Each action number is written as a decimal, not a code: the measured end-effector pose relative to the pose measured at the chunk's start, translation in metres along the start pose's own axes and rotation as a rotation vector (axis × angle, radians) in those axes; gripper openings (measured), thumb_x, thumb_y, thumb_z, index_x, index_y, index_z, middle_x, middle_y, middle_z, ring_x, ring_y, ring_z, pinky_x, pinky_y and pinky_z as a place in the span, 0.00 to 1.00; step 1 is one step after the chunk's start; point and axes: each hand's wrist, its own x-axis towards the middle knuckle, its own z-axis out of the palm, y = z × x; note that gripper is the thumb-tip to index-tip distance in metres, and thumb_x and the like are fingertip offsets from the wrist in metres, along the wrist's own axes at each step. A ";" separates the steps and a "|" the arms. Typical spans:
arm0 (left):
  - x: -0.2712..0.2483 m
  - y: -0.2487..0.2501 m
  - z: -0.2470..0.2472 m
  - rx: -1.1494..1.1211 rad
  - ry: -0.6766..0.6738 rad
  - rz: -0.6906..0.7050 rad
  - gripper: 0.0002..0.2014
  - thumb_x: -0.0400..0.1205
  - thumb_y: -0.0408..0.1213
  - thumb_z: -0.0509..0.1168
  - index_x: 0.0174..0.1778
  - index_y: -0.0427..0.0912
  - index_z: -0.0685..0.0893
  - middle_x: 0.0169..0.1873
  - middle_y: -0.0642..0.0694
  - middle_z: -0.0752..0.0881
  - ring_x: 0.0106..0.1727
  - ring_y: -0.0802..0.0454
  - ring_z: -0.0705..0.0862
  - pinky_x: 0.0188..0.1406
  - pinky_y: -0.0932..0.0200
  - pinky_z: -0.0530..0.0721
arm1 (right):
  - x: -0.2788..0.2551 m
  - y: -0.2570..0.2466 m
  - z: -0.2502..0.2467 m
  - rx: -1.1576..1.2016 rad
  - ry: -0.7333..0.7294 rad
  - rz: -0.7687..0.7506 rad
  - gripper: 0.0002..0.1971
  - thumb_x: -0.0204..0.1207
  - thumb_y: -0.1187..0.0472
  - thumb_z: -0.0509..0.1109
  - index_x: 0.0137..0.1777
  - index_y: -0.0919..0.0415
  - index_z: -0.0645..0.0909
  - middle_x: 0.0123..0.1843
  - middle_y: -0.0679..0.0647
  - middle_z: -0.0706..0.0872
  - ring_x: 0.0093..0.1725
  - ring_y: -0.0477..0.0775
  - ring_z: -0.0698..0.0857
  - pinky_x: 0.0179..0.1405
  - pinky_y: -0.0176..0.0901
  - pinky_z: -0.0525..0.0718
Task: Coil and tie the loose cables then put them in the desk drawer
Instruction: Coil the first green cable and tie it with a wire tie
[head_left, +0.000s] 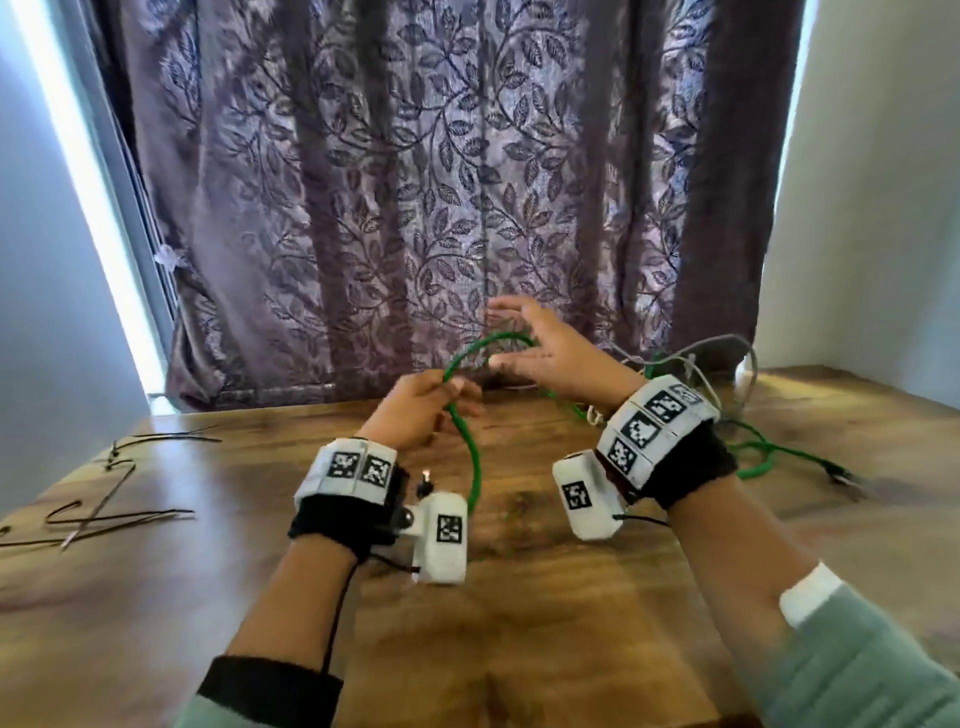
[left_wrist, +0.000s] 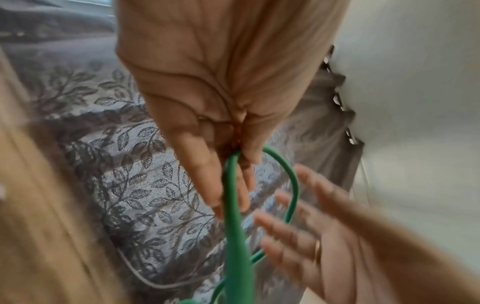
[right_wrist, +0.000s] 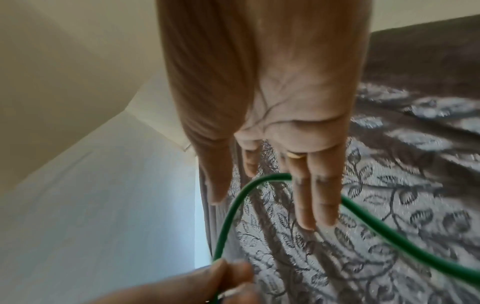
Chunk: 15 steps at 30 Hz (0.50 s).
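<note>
A green cable (head_left: 474, 467) arcs in a loop above the wooden desk (head_left: 519, 597). My left hand (head_left: 423, 408) pinches the green cable (left_wrist: 231, 185) between thumb and fingers where the loop closes. My right hand (head_left: 540, 348) is held up with fingers spread and straight; the loop's top passes behind its fingers (right_wrist: 322, 197). The green cable (right_wrist: 228, 218) runs on past that hand, to the right across the desk toward a plug end (head_left: 841, 475). A grey cable (head_left: 727, 353) lies tangled at the back right.
Several dark cable ties (head_left: 104, 514) lie scattered on the desk's left part. A purple leaf-patterned curtain (head_left: 441, 182) hangs close behind the desk. White walls stand at both sides. No drawer is in view.
</note>
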 end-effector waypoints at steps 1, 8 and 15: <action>0.001 0.000 -0.006 -0.098 0.044 -0.010 0.13 0.88 0.37 0.52 0.45 0.44 0.81 0.28 0.53 0.90 0.26 0.58 0.87 0.26 0.63 0.80 | 0.001 0.002 0.002 0.020 0.035 0.023 0.28 0.76 0.59 0.71 0.74 0.54 0.65 0.75 0.56 0.68 0.71 0.56 0.74 0.67 0.54 0.79; 0.006 -0.015 -0.025 -0.561 0.192 0.049 0.12 0.87 0.35 0.52 0.49 0.41 0.82 0.34 0.49 0.91 0.32 0.55 0.90 0.29 0.66 0.87 | 0.014 0.013 0.052 0.448 -0.077 0.401 0.36 0.73 0.49 0.73 0.77 0.55 0.60 0.73 0.57 0.72 0.52 0.53 0.86 0.44 0.46 0.86; 0.006 -0.024 -0.032 -0.713 0.282 0.031 0.11 0.86 0.35 0.55 0.51 0.38 0.83 0.37 0.42 0.90 0.36 0.50 0.91 0.31 0.62 0.89 | 0.013 0.012 0.071 0.157 -0.020 0.304 0.46 0.71 0.42 0.72 0.82 0.58 0.52 0.79 0.52 0.63 0.68 0.54 0.77 0.53 0.43 0.83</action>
